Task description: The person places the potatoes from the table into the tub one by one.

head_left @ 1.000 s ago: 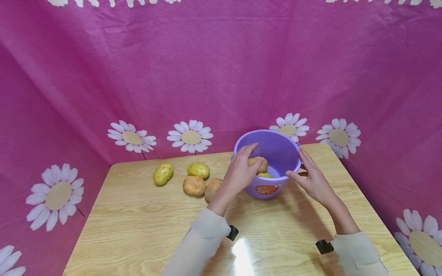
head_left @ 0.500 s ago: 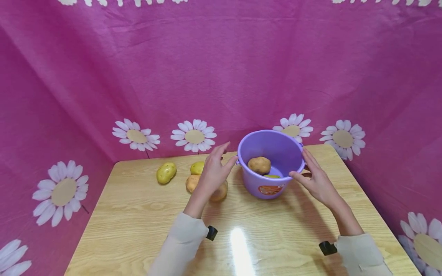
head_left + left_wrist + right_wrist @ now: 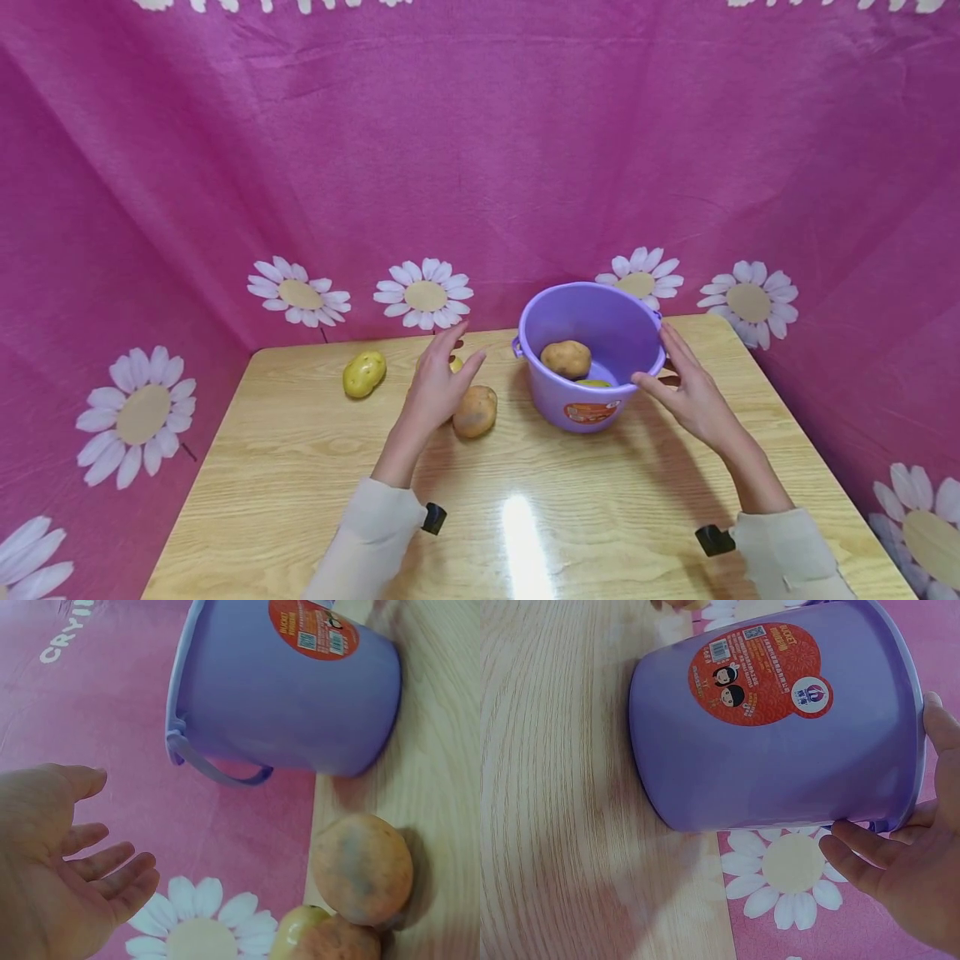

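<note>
A purple bucket (image 3: 551,396) stands upright on the table, with a brown potato (image 3: 566,359) and part of a yellow-green potato (image 3: 594,383) showing inside. My right hand (image 3: 693,400) holds it at the right side, thumb at the rim and fingers along the outer wall. My left hand (image 3: 431,387), fingers loosely bent and holding nothing, is over the potatoes left of the bucket. Close by its thumb side lies a brown potato (image 3: 476,411). A yellow potato (image 3: 298,934) and another brown potato (image 3: 341,941) show in the left wrist view, mostly hidden by the hand from the head.
Farther left on the wooden table (image 3: 285,483) lies a yellow potato (image 3: 364,374) by itself. A pink cloth (image 3: 480,167) with white daisies hangs behind the table and on both sides. The bucket's handle (image 3: 217,771) hangs on its left side.
My left hand has let go of a brown potato inside the bucket, come out and moved left over the potatoes on the table. The right hand stays at the bucket.
</note>
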Available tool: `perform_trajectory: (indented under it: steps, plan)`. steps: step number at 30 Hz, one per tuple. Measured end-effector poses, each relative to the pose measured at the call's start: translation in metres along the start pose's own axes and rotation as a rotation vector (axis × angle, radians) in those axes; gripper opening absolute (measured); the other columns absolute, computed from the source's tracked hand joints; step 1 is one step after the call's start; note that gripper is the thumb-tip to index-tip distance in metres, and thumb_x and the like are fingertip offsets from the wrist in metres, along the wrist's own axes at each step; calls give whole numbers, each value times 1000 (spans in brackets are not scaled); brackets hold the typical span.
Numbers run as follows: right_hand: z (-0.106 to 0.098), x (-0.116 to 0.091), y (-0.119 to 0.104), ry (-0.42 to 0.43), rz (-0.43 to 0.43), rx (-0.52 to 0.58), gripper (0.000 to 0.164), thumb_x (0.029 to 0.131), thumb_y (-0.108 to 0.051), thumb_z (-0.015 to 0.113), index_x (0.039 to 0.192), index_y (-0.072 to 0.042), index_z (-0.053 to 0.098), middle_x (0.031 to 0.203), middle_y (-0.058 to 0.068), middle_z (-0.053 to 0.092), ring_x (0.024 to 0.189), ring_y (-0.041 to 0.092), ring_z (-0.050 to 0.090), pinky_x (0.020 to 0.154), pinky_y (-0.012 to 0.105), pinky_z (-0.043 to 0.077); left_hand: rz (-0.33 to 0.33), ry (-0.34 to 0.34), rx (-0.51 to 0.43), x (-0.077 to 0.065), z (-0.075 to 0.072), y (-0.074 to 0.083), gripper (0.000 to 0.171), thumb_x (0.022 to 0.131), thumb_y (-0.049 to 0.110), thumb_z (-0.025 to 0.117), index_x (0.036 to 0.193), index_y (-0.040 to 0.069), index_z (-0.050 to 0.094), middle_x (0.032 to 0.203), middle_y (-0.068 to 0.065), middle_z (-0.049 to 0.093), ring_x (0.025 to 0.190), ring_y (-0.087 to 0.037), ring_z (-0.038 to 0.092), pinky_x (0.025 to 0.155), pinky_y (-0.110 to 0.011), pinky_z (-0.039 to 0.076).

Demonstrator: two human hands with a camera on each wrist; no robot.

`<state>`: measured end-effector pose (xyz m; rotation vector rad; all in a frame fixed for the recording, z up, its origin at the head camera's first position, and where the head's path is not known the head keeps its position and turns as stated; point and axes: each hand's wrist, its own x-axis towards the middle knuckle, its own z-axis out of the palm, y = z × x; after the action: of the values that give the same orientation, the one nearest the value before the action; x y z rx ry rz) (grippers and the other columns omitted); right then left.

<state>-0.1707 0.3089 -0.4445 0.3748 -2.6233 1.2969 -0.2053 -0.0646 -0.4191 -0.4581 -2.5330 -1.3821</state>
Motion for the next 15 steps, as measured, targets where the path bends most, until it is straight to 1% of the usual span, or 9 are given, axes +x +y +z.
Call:
perform_trajectory:
  steps: [3, 7, 11, 15]
  plan:
    - [0, 0, 0, -1, 4, 1, 87, 99, -20, 72, 163, 0, 17, 169, 23, 16, 112, 39, 60, 83, 5, 46, -6, 7, 8, -4, 0, -4, 55, 99, 20, 70, 147, 0, 53, 140, -18, 59, 121, -34, 60, 100, -49, 52]
    - [0, 0, 0, -1, 8, -2, 87, 99, -21, 72, 163, 0, 17, 169, 24, 16, 112, 39, 60, 83, 5, 46, -64, 2, 20, -11, 2, -10, 54, 99, 22, 70, 147, 2, 54, 138, -17, 60, 121, -34, 60, 100, -48, 51]
    - [0, 0, -1, -2, 12, -3, 87, 99, -22, 72, 163, 1, 17, 169, 24, 16, 113, 39, 60, 84, 6, 46, -136, -9, 27, -19, 4, -16, 55, 99, 24, 71, 148, 6, 54, 138, -16, 60, 120, -32, 60, 99, -47, 52]
    - [0, 0, -1, -4, 14, 2, 87, 99, -21, 72, 164, 0, 17, 169, 23, 16, 115, 42, 60, 86, 8, 48, -151, -11, 40, -28, 9, -26, 54, 99, 23, 72, 147, 4, 56, 136, -17, 61, 118, -32, 61, 98, -48, 52]
